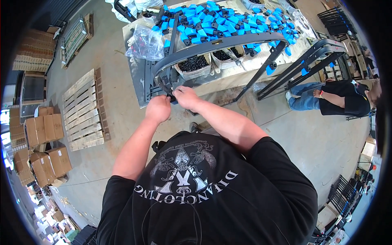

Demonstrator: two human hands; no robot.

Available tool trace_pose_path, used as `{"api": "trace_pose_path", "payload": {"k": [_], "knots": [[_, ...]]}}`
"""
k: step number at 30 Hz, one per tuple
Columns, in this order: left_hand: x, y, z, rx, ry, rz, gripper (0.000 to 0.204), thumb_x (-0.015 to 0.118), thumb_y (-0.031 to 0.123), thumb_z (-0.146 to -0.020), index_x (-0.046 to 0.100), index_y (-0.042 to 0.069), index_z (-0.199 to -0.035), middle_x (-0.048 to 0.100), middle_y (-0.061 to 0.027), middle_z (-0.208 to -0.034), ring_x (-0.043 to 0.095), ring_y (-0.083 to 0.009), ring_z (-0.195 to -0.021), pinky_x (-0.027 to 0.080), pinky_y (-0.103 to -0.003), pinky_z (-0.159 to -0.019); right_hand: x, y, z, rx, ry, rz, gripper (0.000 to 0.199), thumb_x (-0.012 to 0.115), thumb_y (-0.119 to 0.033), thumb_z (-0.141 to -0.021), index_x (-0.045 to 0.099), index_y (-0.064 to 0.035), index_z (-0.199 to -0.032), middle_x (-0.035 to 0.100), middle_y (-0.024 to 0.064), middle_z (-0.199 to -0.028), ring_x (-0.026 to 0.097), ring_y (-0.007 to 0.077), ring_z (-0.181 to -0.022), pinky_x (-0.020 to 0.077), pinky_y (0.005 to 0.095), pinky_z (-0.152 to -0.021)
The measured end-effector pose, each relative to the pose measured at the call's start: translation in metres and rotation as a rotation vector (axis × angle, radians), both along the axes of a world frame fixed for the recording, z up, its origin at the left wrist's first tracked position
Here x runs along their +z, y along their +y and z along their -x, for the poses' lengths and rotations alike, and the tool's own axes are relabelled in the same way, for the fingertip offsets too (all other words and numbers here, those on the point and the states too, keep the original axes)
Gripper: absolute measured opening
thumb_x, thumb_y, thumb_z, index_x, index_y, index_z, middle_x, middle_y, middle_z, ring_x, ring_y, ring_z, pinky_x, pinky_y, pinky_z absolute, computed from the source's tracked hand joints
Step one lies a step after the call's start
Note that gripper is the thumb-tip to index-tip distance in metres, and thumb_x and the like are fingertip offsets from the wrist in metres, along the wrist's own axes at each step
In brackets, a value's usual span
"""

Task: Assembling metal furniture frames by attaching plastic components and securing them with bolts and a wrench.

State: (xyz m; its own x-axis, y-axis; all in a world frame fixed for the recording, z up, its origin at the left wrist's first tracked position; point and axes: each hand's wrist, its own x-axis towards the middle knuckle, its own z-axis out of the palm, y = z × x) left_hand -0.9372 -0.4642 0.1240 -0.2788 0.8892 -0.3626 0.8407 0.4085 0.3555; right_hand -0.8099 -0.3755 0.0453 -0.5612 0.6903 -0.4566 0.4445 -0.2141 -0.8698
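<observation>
Two hands are working together at the near left end of a dark curved frame [228,41], which is arching over the near edge of the table [230,81]. The left hand [158,108] is curling into a loose fist, its thumb side pressing on a small dark piece [170,97]; the right hand [186,97] is bending its fingers closed over that same piece from the right. Both are apparently gripping it, though the fingers are hiding exactly how.

Work on this frame is looking partly done. On its right leg, one blue piece [270,68] is already sitting in place. The left end is seemingly the unfinished part: whether anything is fully seated there I cannot tell, since the hands are covering it.

Farther right, several dark frames [330,49] are standing together and carrying blue pieces of their own, so they are looking further along. Plenty of loose stock is remaining: a heap of blue-and-black parts [220,27] is covering the far side of the table, and small black parts [192,64] are filling a nearer box [195,74].
</observation>
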Motion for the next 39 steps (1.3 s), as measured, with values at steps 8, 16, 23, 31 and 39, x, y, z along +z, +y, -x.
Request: {"api": "trace_pose_path", "payload": {"k": [8, 16, 23, 31, 39], "knots": [[-0.007, -0.006, 0.004, 0.005, 0.000, -0.041, 0.037, 0.048, 0.029, -0.101, 0.067, -0.001, -0.091, 0.067, -0.0274, -0.093, 0.063, -0.0469, -0.093, 0.049, -0.055, -0.083, 0.019, -0.008, -0.006, 0.028, -0.050, -0.094, 0.046, 0.048, -0.036, -0.098, 0.069, 0.0033, -0.108, 0.068, 0.0289, -0.109, 0.063, 0.0436, -0.108, 0.0486, 0.0469, -0.094], [-0.007, -0.004, 0.004, -0.023, 0.015, -0.044, 0.036, 0.048, 0.029, -0.101, 0.066, 0.000, -0.090, 0.067, -0.0278, -0.092, 0.063, -0.0468, -0.093, 0.049, -0.055, -0.083, 0.027, -0.008, 0.000, 0.010, -0.115, -0.048, 0.048, 0.044, -0.038, -0.100, 0.067, 0.0029, -0.111, 0.066, 0.0305, -0.110, 0.062, 0.0452, -0.110, 0.0478, 0.0486, -0.095], [0.006, -0.001, -0.001, -0.046, 0.035, -0.030, 0.036, 0.047, 0.026, -0.100, 0.066, -0.001, -0.087, 0.068, -0.0269, -0.093, 0.065, -0.0451, -0.093, 0.050, -0.054, -0.085, 0.027, -0.012, 0.004, -0.045, -0.078, -0.029, 0.046, 0.049, -0.036, -0.099, 0.066, 0.0064, -0.104, 0.068, 0.0291, -0.099, 0.066, 0.0432, -0.098, 0.0482, 0.0476, -0.087], [0.003, 0.000, 0.000, -0.058, 0.057, -0.006, 0.036, 0.046, 0.026, -0.101, 0.067, -0.001, -0.088, 0.069, -0.0265, -0.093, 0.065, -0.0447, -0.093, 0.050, -0.053, -0.086, 0.025, -0.009, 0.005, -0.013, -0.106, -0.003, 0.051, 0.043, -0.041, -0.100, 0.069, 0.0033, -0.105, 0.066, 0.0307, -0.109, 0.063, 0.0458, -0.105, 0.0486, 0.0502, -0.093], [-0.001, -0.003, 0.001, 0.008, 0.038, -0.033, 0.036, 0.048, 0.029, -0.101, 0.066, -0.001, -0.091, 0.068, -0.0266, -0.096, 0.064, -0.0455, -0.094, 0.049, -0.055, -0.085, 0.047, 0.077, -0.079, -0.368, -0.005, -0.798, 0.042, 0.052, -0.039, -0.098, 0.066, 0.0001, -0.101, 0.067, 0.0245, -0.103, 0.065, 0.0430, -0.092, 0.0512, 0.0515, -0.088]]}}
